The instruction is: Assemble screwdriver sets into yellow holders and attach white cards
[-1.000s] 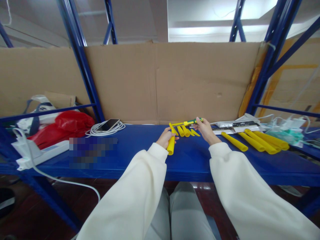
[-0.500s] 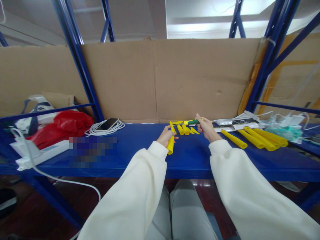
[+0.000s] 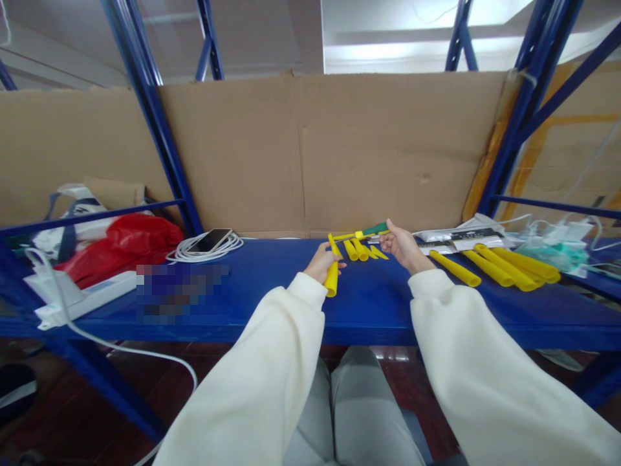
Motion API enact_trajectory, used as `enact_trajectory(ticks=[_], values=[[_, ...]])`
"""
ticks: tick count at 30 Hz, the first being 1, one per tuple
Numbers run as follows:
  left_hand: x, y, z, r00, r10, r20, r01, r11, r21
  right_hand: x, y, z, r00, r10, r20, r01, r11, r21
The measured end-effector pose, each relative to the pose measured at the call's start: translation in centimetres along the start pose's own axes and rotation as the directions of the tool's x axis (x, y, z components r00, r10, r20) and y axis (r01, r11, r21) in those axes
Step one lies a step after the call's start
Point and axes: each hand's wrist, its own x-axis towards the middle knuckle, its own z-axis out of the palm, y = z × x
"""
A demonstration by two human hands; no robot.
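Observation:
My left hand [image 3: 321, 262] is closed around a yellow tapered tube [image 3: 332, 279], held nearly upright over the blue shelf with its wide end down. My right hand [image 3: 402, 246] pinches the end of a screwdriver's green-and-yellow handle [image 3: 373, 230]. The screwdriver's thin metal shaft points left and reaches the upper part of the tube; whether it touches the tube or passes behind it I cannot tell. Behind and between the hands, several short yellow pieces [image 3: 360, 250] lie on the shelf, some of them pointed slivers.
Several long yellow tubes [image 3: 502, 268] lie at the right, near flat black-and-white packets [image 3: 475, 239]. At the left are a phone [image 3: 211, 241] on a coiled white cable [image 3: 233, 244], a red bag [image 3: 138, 243] and a white power strip [image 3: 92, 300]. Upright cardboard [image 3: 310, 149] backs the shelf [image 3: 276, 278].
My right hand has shifted slightly right and back along the screwdriver, so more of the green handle shows. The handle's end sits a little higher. My left hand keeps the tube nearly in place.

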Motion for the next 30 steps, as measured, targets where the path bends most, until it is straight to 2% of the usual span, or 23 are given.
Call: enact_trajectory(ticks=[9,15,22,30], values=[[0.49,-0.23,-0.06,1.0,0.014,0.001,-0.014,1.0,0.007,-0.13,0.3,0.14,0.994,-0.055,-0.092,0.053,0.998,-0.029],[0.47,-0.26,-0.09,1.0,0.015,0.007,-0.015,1.0,0.001,0.02,0.38,-0.28,0.995,-0.098,-0.008,0.098,0.995,-0.019],[0.48,-0.17,-0.09,1.0,0.001,-0.008,-0.001,1.0,-0.004,0.09,0.3,-0.38,0.992,-0.082,0.092,0.08,0.996,0.031],[0.47,-0.17,-0.11,1.0,0.01,-0.005,-0.01,1.0,0.004,0.49,0.4,-0.51,0.998,-0.057,-0.007,0.058,0.997,0.044]])
